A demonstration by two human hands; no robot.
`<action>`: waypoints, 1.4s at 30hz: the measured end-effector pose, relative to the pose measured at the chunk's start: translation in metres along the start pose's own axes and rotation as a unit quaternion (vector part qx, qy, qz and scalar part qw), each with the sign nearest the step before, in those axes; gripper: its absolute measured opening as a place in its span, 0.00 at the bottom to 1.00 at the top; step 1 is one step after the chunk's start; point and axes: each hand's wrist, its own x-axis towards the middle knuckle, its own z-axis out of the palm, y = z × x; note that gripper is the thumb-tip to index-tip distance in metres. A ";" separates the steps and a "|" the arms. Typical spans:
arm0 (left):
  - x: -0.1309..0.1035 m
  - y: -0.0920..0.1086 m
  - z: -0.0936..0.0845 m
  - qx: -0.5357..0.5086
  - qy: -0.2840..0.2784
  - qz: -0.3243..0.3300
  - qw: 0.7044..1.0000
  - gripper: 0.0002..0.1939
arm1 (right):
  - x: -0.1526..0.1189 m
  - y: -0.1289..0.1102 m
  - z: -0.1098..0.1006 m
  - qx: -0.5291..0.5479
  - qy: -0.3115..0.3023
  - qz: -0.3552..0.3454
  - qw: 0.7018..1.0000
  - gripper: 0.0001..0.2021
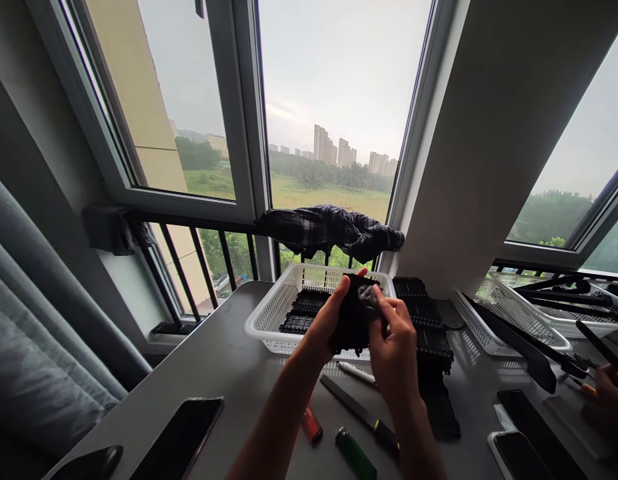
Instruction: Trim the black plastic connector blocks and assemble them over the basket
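Observation:
My left hand [329,313] is closed on the left side of a flat black plastic part [349,323], held up over the near rim of a white basket [269,337]. The part has small notches along its lower edge. My right hand [396,333] is closed, its fingers pressing a small dark, shiny, crumpled wad [369,297] against the face of the part. I cannot make out exactly what this wad is. Inside the basket lie similar black parts [301,312]. More black parts [423,320] lie in a row to the right of the basket.
Below my hands lie a white marker [356,372], a file [346,397], a red lighter [311,425] and a green lighter [355,453]. A phone [181,437] lies at left. At right are more baskets [489,333], phones [521,453] and another person's hand [611,387].

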 end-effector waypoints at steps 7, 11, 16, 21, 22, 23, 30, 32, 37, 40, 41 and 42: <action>0.005 -0.001 -0.005 0.004 0.032 0.028 0.999 0.32 | -0.003 -0.001 0.004 -0.089 -0.114 0.017 0.989 0.25; 0.004 0.001 -0.005 -0.020 0.037 0.052 0.998 0.31 | -0.004 -0.006 0.000 -0.097 -0.154 0.021 0.983 0.25; 0.003 0.003 -0.003 -0.087 0.037 0.093 0.991 0.28 | -0.006 -0.015 -0.007 -0.078 -0.192 0.041 0.977 0.22; 0.002 0.004 -0.003 -0.090 0.022 0.092 0.991 0.27 | -0.008 -0.018 -0.012 -0.068 -0.188 0.071 0.977 0.19; 0.002 0.004 -0.003 -0.087 0.020 0.090 0.992 0.26 | -0.008 -0.018 -0.012 -0.068 -0.182 0.075 0.978 0.19; 0.002 0.004 -0.002 -0.084 0.019 0.088 0.992 0.26 | -0.009 -0.018 -0.013 -0.067 -0.177 0.079 0.979 0.18; 0.000 0.007 -0.001 -0.063 0.014 0.090 0.994 0.28 | -0.008 -0.021 -0.013 -0.065 -0.175 0.081 0.979 0.18; 0.000 0.008 -0.002 -0.064 0.009 0.090 0.994 0.28 | -0.007 -0.021 -0.013 -0.063 -0.176 0.080 0.979 0.18; 0.000 0.006 -0.002 -0.064 0.013 0.086 0.994 0.27 | -0.008 -0.019 -0.012 -0.063 -0.171 0.084 0.980 0.18; 0.001 0.006 -0.001 -0.065 0.011 0.084 0.994 0.27 | -0.007 -0.018 -0.013 -0.056 -0.155 0.079 0.983 0.17; 0.000 0.007 -0.001 -0.067 0.011 0.083 0.994 0.27 | -0.007 -0.018 -0.014 -0.047 -0.143 0.074 0.986 0.16; 0.000 0.007 -0.001 -0.068 0.012 0.083 0.994 0.27 | -0.006 -0.017 -0.014 -0.034 -0.127 0.067 0.989 0.16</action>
